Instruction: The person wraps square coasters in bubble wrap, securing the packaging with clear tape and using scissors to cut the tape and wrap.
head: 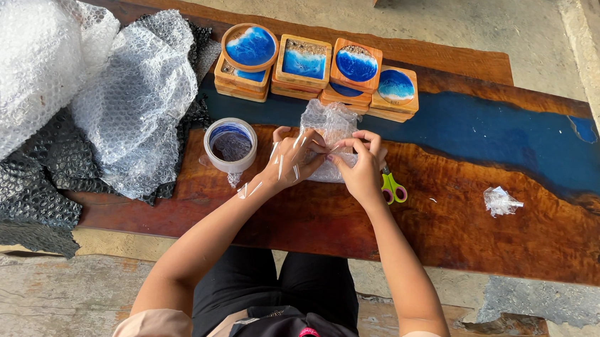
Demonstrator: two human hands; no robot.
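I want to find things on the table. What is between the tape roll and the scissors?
In the head view, both hands, left hand and right hand, and the bubble-wrapped bundle lie between the tape roll and scissors.

The long brown wooden table [495, 227] with a blue resin river carries everything. At about nine o'clock lie big sheets of clear bubble wrap [71, 79] over a dark bubble sheet [19, 203]. Toward twelve o'clock stand stacked wooden coasters with blue resin tops [318, 70]. Near centre sits a roll of clear tape [230, 144], and just right of it a small bubble-wrapped bundle [328, 124]. Green-handled scissors [392, 189] lie beside it, and a crumpled clear scrap [501, 201] rests at three o'clock.
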